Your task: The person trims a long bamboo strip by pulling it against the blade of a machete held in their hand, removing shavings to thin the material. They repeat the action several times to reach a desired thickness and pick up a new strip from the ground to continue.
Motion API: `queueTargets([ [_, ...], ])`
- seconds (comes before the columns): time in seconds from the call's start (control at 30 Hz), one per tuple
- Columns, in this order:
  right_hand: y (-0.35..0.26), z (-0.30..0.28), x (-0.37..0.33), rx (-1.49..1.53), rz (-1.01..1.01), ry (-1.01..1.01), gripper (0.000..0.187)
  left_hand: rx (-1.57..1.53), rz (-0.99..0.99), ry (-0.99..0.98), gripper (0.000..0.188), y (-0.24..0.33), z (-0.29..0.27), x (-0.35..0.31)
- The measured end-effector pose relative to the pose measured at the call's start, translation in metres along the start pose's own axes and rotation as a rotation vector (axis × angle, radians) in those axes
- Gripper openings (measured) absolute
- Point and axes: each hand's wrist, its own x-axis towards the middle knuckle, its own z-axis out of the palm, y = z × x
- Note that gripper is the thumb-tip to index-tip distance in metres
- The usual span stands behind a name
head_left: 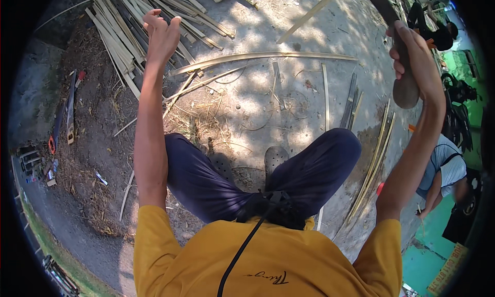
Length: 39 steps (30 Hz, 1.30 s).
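Observation:
My right hand [420, 62], raised at the upper right, is closed round the thick dark handle of a machete [380, 4]. The blade runs up and to the left, out of view at the top. A pale bamboo strip [312, 15] slants beside the blade, its upper end beyond the top edge. My left hand [164, 36] is held up at the upper left, fingers half bent and thumb apart, with nothing visible in it. Behind it lies a pile of split bamboo strips [116, 39]. A long, slightly bowed strip [268, 55] lies across the ground between my hands.
A handsaw [70, 109] and another saw with an orange handle [52, 144] lie at the left. Long thin strips [372, 163] rest right of my knee, below dark slats [350, 101]. Another person [442, 165] bends at the right, near a motorcycle [459, 91].

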Motion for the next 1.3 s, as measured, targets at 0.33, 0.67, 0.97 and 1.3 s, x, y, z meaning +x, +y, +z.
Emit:
queueTargets([
  [0.33, 0.074, 0.103, 0.046, 0.118, 0.059, -0.071, 0.046, -0.117, 0.134, 0.185, 0.058, 0.075, -0.009, -0.010],
  [0.67, 0.052, 0.122, 0.021, -0.038, 0.019, -0.030, 0.052, -0.448, 0.582, -0.073, 0.049, 0.348, 0.008, 0.096],
  [0.97, 0.086, 0.150, 0.023, -0.091, -0.182, 0.082, 0.047, -0.521, 0.541, -0.268, 0.038, 0.366, 0.028, 0.119],
  [1.3, 0.049, 0.082, 0.024, 0.147, -0.001, 0.059, 0.043, -0.450, 0.575, 0.088, 0.070, 0.344, -0.031, 0.121],
])
